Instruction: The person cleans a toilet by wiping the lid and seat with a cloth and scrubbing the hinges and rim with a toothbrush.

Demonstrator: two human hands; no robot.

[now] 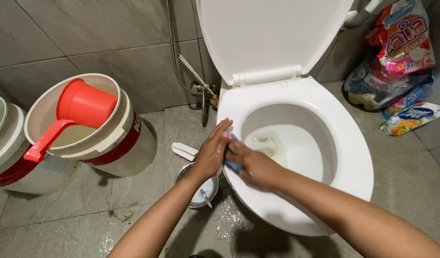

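A white toilet (353, 157) with its lid (272, 33) raised fills the middle of the head view. My right hand (253, 165) presses a blue sponge (233, 166) against the left front rim of the bowl. My left hand (212, 150) lies flat on the rim right beside it, fingers together, touching the sponge's left side. Water stands in the bowl (272, 145). Below my left wrist a small metal bowl (193, 200) with white powder and a small brush sits on the floor.
Two white buckets stand at left; the nearer one (119, 143) holds water and a red dipper (76, 110). A spray hose (181, 62) hangs on the tiled wall. Colourful cleaner pouches (396, 62) lie at right. A white brush (184, 151) rests on the wet floor.
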